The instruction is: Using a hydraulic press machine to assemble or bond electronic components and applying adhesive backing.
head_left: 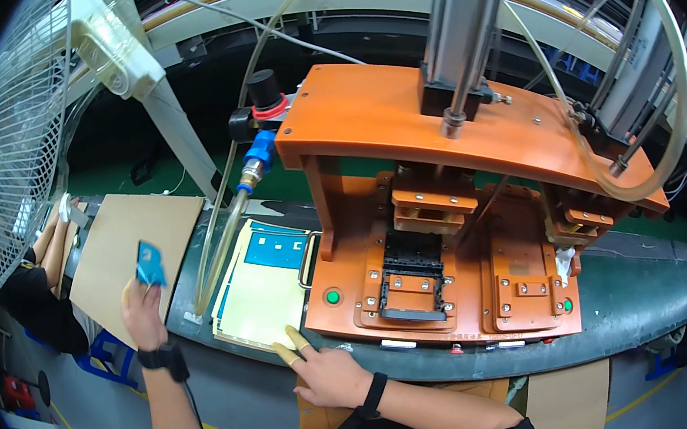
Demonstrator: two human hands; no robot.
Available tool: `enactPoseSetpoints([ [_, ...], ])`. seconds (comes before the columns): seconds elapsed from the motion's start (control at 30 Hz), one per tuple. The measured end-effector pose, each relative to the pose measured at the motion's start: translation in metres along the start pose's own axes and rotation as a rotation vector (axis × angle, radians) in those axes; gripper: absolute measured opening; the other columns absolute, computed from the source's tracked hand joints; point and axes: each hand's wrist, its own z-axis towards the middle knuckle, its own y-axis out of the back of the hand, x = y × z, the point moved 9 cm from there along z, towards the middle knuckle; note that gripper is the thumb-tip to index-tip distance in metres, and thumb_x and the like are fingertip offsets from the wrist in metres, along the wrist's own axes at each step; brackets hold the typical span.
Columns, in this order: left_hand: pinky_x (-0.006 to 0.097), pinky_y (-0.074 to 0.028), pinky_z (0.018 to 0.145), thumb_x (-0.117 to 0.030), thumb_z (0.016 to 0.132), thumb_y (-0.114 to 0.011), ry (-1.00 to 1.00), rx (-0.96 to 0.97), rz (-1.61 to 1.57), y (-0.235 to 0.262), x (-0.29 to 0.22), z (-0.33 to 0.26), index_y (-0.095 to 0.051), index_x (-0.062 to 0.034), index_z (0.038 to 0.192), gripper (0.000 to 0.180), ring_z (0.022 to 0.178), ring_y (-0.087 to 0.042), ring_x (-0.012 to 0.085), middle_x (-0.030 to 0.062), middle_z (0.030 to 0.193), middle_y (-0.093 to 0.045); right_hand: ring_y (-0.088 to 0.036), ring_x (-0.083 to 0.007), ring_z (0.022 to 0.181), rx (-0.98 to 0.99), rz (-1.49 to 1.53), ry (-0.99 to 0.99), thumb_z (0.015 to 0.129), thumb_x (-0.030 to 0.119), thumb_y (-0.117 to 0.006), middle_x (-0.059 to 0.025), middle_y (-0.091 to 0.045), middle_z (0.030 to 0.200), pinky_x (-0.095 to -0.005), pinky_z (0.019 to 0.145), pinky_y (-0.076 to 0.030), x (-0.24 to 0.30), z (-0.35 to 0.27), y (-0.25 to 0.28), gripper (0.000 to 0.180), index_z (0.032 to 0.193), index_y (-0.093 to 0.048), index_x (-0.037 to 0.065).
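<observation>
My left hand (143, 314) is raised over the cardboard at the left, pinching a small blue piece (150, 263) with a pale patch; it looks like an adhesive film. A stack of pale yellow backing sheets (262, 304) lies on the bench, its top sheet carrying a blue strip (275, 250) with small white patches near the far end. Yellow finger cots cover two fingertips of my right hand (330, 375). These fingers are spread and reach the near right corner of the stack. A black plastic frame (414, 288) sits in the left fixture of the orange press.
The orange two-station press (478, 128) stands right of the sheets, with green buttons (333, 297) on its front. An air regulator (266, 103) and hose hang on its left. Brown cardboard (132, 251) covers the bench's left part. A fan (17, 133) and another person (42, 295) are farther left.
</observation>
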Motion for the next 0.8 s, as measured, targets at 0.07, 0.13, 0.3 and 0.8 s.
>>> enactPoseSetpoints([
  [0.07, 0.033, -0.051, 0.085, -0.024, 0.100, -0.055, -0.002, 0.104, -0.113, -0.015, -0.022, -0.034, -0.057, -0.0010, 0.112, 0.026, 0.094, -0.065, 0.0198, 0.0105, 0.104, -0.065, -0.067, -0.0300, 0.070, -0.050, 0.085, 0.056, 0.082, 0.026, -0.068, -0.0288, -0.043, 0.141, -0.0378, 0.062, -0.056, 0.020, -0.016, 0.041, 0.071, 0.145, -0.040, 0.008],
  [0.13, 0.034, -0.050, 0.087, -0.019, 0.100, -0.054, 0.042, 0.231, -0.167, -0.035, -0.034, -0.075, -0.057, -0.0012, 0.110, 0.020, 0.097, -0.063, 0.0200, 0.0107, 0.104, -0.065, -0.065, -0.0244, 0.074, -0.329, 0.089, 0.147, 0.082, 0.023, -0.068, -0.0216, -0.050, 0.135, -0.0338, 0.064, -0.055, 0.029, -0.048, 0.090, 0.059, 0.137, -0.051, 0.010],
  [0.3, 0.037, -0.051, 0.089, -0.010, 0.091, -0.065, 0.118, 0.520, -0.109, -0.058, -0.032, -0.150, -0.062, 0.0034, 0.100, 0.016, 0.093, -0.065, 0.0214, 0.0147, 0.099, -0.068, -0.060, -0.0276, 0.096, -0.853, -0.230, -0.039, 0.076, 0.015, -0.075, -0.0120, -0.061, 0.115, -0.0394, 0.082, -0.050, 0.012, -0.123, 0.210, 0.041, 0.115, -0.067, 0.005],
  [0.8, 0.022, -0.050, 0.074, -0.009, 0.093, -0.064, 0.224, 1.273, 0.238, -0.325, -0.039, -0.217, -0.070, 0.0022, 0.105, 0.017, 0.078, -0.062, 0.0065, 0.0042, 0.092, -0.071, -0.070, -0.0245, 0.077, -0.855, 0.182, -0.112, 0.076, -0.007, -0.068, -0.0149, -0.071, 0.090, -0.0303, 0.069, -0.054, -0.024, -0.241, 0.301, 0.024, 0.099, -0.072, -0.002],
])
